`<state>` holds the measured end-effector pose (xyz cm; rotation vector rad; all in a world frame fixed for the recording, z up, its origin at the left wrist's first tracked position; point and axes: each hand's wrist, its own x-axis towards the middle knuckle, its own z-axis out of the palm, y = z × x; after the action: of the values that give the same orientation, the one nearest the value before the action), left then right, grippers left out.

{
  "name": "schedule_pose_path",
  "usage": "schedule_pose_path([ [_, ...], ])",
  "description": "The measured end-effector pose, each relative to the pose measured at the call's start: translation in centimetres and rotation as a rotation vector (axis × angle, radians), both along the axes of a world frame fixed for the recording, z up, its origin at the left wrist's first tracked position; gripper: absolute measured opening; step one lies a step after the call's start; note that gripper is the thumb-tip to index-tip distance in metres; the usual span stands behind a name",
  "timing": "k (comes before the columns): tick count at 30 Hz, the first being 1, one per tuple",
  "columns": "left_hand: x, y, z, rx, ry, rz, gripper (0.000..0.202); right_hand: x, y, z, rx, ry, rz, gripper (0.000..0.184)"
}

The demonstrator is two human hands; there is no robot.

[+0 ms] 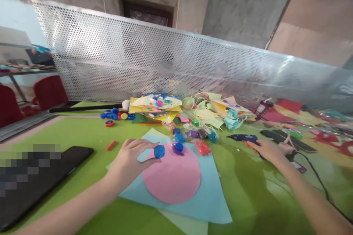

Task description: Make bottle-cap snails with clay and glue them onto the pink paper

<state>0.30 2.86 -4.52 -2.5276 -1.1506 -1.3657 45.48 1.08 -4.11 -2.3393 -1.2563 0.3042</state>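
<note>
Between thumb and fingers, my left hand [134,158] pinches a small blue bottle cap [159,151] by its sides. It is held above the left edge of a pink paper circle [173,176], which lies on a light blue paper sheet [212,198]. More blue caps [178,143] sit at the circle's top edge, beside a red plastic packet [202,147]. Off to the right, my right hand [266,149] grips a dark blue glue gun [242,138] with an orange trigger. The gun's nozzle points left, apart from the paper.
A black device [74,158], partly blurred out, lies at the left. Layered paper crafts [157,104] and crumpled paper stand at the back, before a perforated metal screen [143,62]. A red marker cap [111,145] lies left of the paper. A black cable [317,176] runs along the right.
</note>
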Motion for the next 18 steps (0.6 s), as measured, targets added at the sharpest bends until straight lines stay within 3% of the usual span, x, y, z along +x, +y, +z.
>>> schedule_pose_path([
  [4, 0.4, -0.3, 0.1, -0.17, -0.087, -0.028, 0.025, 0.2, 1.1, 0.5, -0.038, -0.092, 0.012, 0.02],
  [8, 0.7, -0.9, 0.5, -0.241, -0.139, -0.042, 0.021, -2.5, 1.7, 2.3, 0.158, -0.188, 0.095, 0.021],
  [11, 0.9, -1.2, 0.7, -0.29, -0.226, -0.082, 0.02, -7.8, 1.5, 3.1, 0.297, -0.163, 0.336, 0.012],
  [15, 0.7, -1.5, 0.9, -0.296, -0.387, -0.1, 0.022, -17.5, -0.2, 2.5, 0.373, -0.012, 0.755, 0.014],
  [18, 0.5, -1.5, 1.0, -0.315, -0.504, -0.083, 0.023, -23.5, -2.0, 1.5, 0.507, 0.027, 0.86, 0.015],
])
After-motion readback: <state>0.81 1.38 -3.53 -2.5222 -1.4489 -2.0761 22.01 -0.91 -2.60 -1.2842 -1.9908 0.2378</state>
